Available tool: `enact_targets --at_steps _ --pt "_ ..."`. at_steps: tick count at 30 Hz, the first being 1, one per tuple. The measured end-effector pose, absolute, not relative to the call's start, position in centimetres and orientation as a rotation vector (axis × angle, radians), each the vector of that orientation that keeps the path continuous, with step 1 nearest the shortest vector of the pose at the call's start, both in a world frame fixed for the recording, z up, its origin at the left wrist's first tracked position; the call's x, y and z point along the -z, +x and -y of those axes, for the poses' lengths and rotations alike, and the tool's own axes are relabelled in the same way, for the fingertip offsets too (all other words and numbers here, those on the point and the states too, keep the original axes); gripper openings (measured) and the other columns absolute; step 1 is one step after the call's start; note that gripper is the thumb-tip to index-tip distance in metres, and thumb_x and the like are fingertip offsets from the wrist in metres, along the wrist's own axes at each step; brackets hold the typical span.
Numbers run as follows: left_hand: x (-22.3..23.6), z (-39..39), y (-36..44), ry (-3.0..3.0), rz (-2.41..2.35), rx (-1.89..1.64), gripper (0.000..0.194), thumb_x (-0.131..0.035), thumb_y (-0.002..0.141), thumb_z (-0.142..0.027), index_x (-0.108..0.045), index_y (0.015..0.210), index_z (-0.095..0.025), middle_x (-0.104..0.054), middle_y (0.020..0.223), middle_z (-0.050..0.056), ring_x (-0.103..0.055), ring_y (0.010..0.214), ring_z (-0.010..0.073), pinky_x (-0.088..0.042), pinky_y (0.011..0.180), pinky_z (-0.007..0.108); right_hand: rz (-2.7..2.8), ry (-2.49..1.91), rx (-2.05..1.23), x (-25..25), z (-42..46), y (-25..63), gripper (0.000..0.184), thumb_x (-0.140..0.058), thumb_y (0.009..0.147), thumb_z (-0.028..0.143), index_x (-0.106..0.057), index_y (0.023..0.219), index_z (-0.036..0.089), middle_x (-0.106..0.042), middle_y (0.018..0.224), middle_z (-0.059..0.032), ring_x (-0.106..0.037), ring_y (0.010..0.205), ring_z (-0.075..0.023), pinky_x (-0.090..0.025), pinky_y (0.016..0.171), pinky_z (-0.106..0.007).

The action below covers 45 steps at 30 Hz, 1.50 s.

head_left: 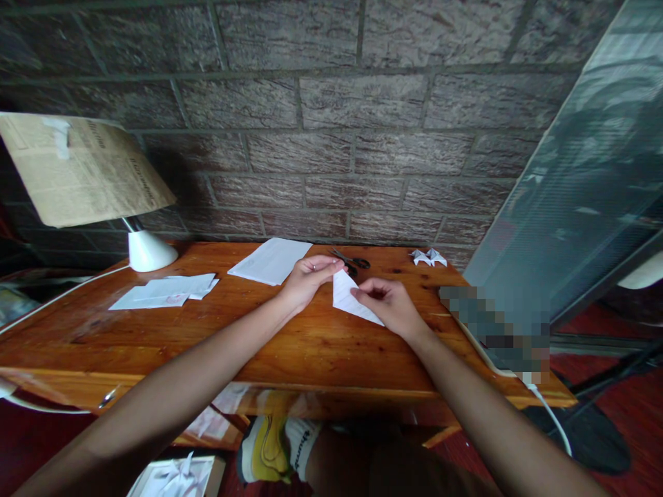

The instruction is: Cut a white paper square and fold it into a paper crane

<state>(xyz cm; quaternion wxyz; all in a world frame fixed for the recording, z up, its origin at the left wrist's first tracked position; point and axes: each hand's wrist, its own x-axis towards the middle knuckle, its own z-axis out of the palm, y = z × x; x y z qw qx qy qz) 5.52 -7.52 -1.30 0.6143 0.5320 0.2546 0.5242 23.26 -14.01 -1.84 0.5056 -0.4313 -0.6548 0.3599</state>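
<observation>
A folded piece of white paper with faint printed lines is held just above the wooden table. My left hand pinches its top corner between thumb and fingers; a ring shows on one finger. At the paper's right edge, my right hand grips it with the thumb on the near face and the fingers curled behind. Beyond my hands lies a pair of black-handled scissors, partly hidden by my left hand. A stack of white sheets rests behind my left forearm.
Paper pieces lie at the left, near a lamp. Small folded paper shapes stand at the back right. A blurred-out device with a white cable sits at the right edge. A brick wall rises behind the table.
</observation>
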Motion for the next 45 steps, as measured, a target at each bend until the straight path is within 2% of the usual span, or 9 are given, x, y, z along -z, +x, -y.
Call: enact_targets --at_steps 5,11,18,25,29,34,45 --pt "1.09 7.66 5.57 1.186 -0.570 -1.197 0.029 -0.085 0.060 -0.035 -0.072 0.079 -0.016 -0.075 0.080 0.004 -0.070 0.081 0.0180 -0.050 0.087 0.035 1.565 -1.026 -0.894 1.86 13.98 23.25 0.028 -0.072 0.074 0.045 -0.069 0.068 0.018 -0.064 0.067 -0.0001 -0.053 0.061 -0.0131 -0.043 0.060 -0.027" --pt "0.77 7.98 5.49 1.145 -0.528 -1.130 0.027 -0.081 0.067 -0.035 -0.070 0.082 -0.016 -0.075 0.084 0.005 -0.071 0.081 0.0177 -0.051 0.084 0.033 1.526 -1.009 -1.016 1.63 14.15 23.22 0.027 -0.074 0.072 0.045 -0.070 0.071 0.018 -0.066 0.068 0.0000 -0.054 0.061 -0.0131 -0.043 0.060 -0.027" --pt "0.77 8.18 5.49 1.090 -0.517 -1.092 0.027 -0.079 0.069 -0.035 -0.065 0.082 -0.017 -0.075 0.089 0.005 -0.071 0.088 0.0210 -0.052 0.083 0.034 1.515 -1.007 -1.061 1.43 14.17 23.26 0.028 -0.075 0.070 0.046 -0.069 0.069 0.018 -0.065 0.066 0.0009 -0.054 0.059 -0.0126 -0.043 0.060 -0.026" --pt "0.74 7.99 5.47 1.141 -0.528 -1.087 0.031 -0.074 0.075 -0.043 -0.069 0.089 -0.014 -0.074 0.099 0.010 -0.069 0.098 0.0228 -0.051 0.086 0.034 1.462 -0.990 -1.135 1.53 14.19 23.38 0.025 -0.077 0.069 0.043 -0.070 0.071 0.019 -0.067 0.066 0.0013 -0.055 0.059 -0.0125 -0.044 0.060 -0.026" --pt "0.90 8.01 5.45 1.261 -0.573 -1.063 0.037 -0.074 0.074 -0.043 -0.072 0.098 -0.016 -0.075 0.095 0.008 -0.069 0.090 0.0191 -0.051 0.085 0.033 1.375 -0.984 -1.109 1.69 13.85 23.52 0.026 -0.079 0.066 0.043 -0.071 0.071 0.019 -0.069 0.069 0.0003 -0.057 0.060 -0.0128 -0.046 0.061 -0.026" --pt "1.35 8.10 5.39 1.507 -0.715 -1.011 0.036 -0.081 0.064 -0.040 -0.075 0.089 -0.015 -0.075 0.088 0.006 -0.067 0.078 0.0182 -0.051 0.072 0.029 1.217 -0.994 -1.030 1.64 13.47 23.74 0.026 -0.079 0.066 0.043 -0.073 0.071 0.019 -0.071 0.071 -0.0005 -0.057 0.059 -0.0125 -0.046 0.061 -0.027" --pt "1.35 7.87 5.23 1.548 -0.671 -0.975 0.034 -0.079 0.067 -0.041 -0.074 0.087 -0.014 -0.075 0.086 0.006 -0.067 0.076 0.0162 -0.054 0.070 0.029 1.151 -0.987 -1.081 1.40 13.63 23.67 0.022 -0.080 0.066 0.038 -0.076 0.078 0.019 -0.075 0.077 -0.0013 -0.061 0.063 -0.0133 -0.047 0.065 -0.027"
